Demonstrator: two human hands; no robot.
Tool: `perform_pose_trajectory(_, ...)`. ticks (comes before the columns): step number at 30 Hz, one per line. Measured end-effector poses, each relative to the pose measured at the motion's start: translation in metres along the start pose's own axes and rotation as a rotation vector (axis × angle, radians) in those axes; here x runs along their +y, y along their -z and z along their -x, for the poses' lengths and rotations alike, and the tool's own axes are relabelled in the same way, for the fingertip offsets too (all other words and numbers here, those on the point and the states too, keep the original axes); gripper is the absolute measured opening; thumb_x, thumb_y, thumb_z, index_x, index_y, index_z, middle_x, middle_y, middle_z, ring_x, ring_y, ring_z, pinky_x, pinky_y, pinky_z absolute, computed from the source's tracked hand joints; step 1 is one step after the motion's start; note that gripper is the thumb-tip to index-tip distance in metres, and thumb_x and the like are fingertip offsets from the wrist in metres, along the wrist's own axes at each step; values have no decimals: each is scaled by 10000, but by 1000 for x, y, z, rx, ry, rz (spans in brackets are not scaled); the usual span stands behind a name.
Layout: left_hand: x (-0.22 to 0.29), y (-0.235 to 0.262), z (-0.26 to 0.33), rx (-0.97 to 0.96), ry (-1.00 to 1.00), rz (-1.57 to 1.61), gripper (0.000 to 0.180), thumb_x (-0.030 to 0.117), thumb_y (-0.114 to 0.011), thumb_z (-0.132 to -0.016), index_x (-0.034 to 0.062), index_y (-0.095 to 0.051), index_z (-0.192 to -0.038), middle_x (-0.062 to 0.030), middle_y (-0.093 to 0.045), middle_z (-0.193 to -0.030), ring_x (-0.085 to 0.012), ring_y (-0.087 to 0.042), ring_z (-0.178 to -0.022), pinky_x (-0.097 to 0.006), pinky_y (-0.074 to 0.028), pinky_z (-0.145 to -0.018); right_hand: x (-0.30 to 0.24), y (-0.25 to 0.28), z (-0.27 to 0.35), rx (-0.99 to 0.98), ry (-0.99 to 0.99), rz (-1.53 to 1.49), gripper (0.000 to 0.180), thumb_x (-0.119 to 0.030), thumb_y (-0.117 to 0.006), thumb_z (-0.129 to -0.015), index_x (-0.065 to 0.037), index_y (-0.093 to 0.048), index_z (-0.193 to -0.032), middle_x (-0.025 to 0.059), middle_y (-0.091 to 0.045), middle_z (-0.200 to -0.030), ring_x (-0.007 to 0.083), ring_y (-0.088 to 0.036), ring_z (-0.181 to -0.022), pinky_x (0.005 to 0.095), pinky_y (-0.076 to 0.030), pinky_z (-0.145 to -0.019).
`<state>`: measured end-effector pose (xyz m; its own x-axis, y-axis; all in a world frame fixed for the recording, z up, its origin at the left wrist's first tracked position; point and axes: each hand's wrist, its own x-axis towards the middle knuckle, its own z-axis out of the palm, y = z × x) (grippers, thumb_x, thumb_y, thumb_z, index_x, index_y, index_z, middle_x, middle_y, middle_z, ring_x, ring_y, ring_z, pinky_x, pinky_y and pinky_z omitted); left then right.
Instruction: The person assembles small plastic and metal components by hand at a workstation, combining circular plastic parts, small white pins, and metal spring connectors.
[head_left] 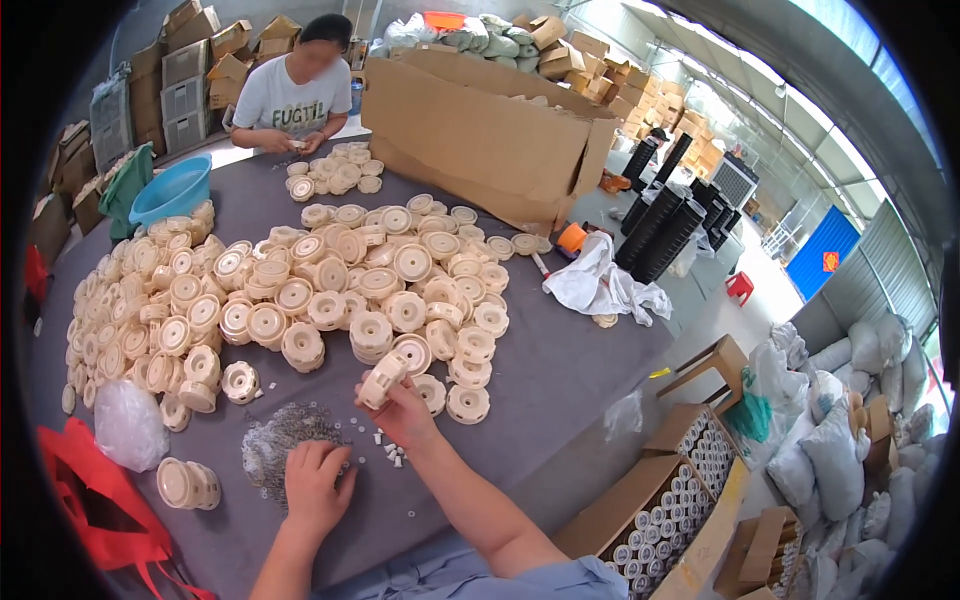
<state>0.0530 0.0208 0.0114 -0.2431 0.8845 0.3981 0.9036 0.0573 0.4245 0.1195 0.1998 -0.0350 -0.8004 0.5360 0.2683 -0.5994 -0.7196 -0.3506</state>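
The grey counter (560, 370) carried a wide heap of cream plastic discs (300, 290), spread loose within arm's reach so any one could be taken. A large open cardboard box (480, 130) lay on its side beyond them. Nearer lay a patch of small metal washers (275, 440), where the left hand (315, 485) rested palm down, fingers curled onto them, its grip apparently pinching at one, though I could not tell for certain. The right hand (405, 410), forearm angled up from below, held one cream disc (382, 380) tilted in closed fingers, just above tiny white pegs (388, 452)
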Motion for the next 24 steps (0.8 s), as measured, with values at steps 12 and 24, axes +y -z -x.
perform_pose_trajectory(12, -31, 15, -6, 259, 111, 2, 410, 144, -670, -663, 57, -548, -1045, -113, -511, -1109, -310, -441, -1118, -501, -265, -981, -10, -17, -4, 23, 62, -154, 336, -184, -623, -792, -102, -499, -1093, 42, -506, -882, 176, -508, -814, 325, -458, -755)
perform_pose_trajectory(24, -39, 26, -2, 438, 161, 9, 262, 48, -659, -650, 62, -589, -903, -54, -566, -898, -242, -528, -878, -363, -371, -815, -55, -31, -4, -45, 302, -441, 256, -6, -579, -758, -110, -518, -984, -37, -505, -844, 75, -496, -747, 268, -441, -725)
